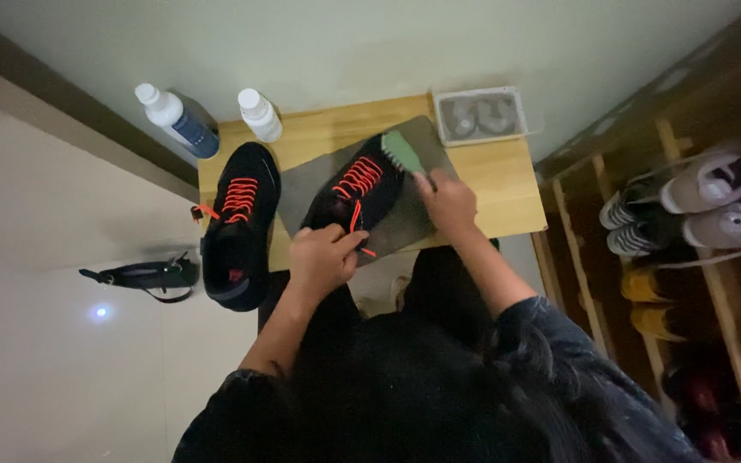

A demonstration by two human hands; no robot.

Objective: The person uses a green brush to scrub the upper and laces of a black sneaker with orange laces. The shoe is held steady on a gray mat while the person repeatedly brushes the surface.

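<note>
Here, frame centre: left hand (323, 257) fingers curled round heel end of black sneaker with orange laces (355, 195), gripping it. Sneaker lies on grey mat (413, 219) on wooden tabletop (499, 176). Right hand (448, 201) fingers closed on green brush (403, 152), brush pressed on sneaker toe. Second matching sneaker (237, 225) left of mat, overhanging tabletop edge. Two white bottles (259, 113) upper left. Clear plastic box (480, 115) at upper centre. Shoe rack (688, 223) at right.
</note>
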